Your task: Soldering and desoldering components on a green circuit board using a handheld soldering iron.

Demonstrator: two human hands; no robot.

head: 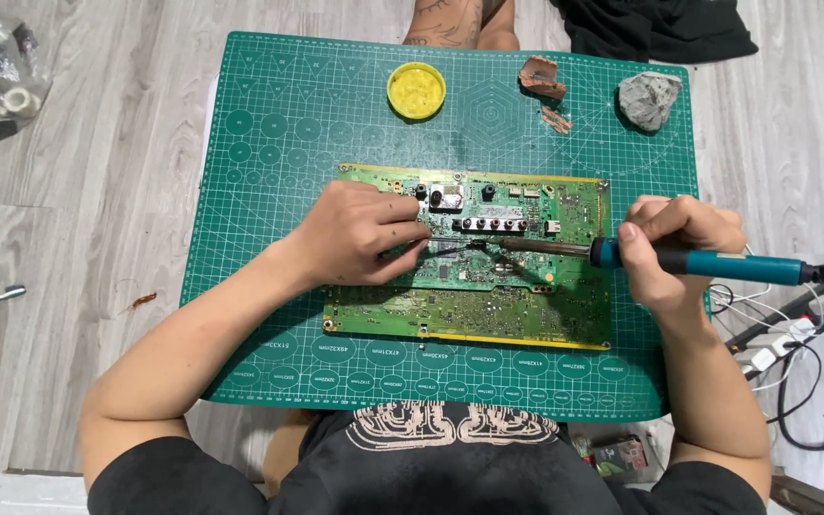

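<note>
circuit board point(488, 286) lying on green cutting mat point(259, 191) | we're seeing left hand point(360, 234) pinching something thin, hard to make out, covering board's left | right hand point(674, 253) gripping soldering iron point(679, 259), tip blurred at board centre

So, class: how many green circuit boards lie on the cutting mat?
2. The upper circuit board lies under both hands, overlapping the lower circuit board, which sits nearer the person on the cutting mat. Any others beneath would be hidden.

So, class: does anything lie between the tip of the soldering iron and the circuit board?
Nothing visible does. The soldering iron, held in the right hand, reaches the circuit board beside the left hand, whose fingers pinch something thin that is too small to tell.
</note>
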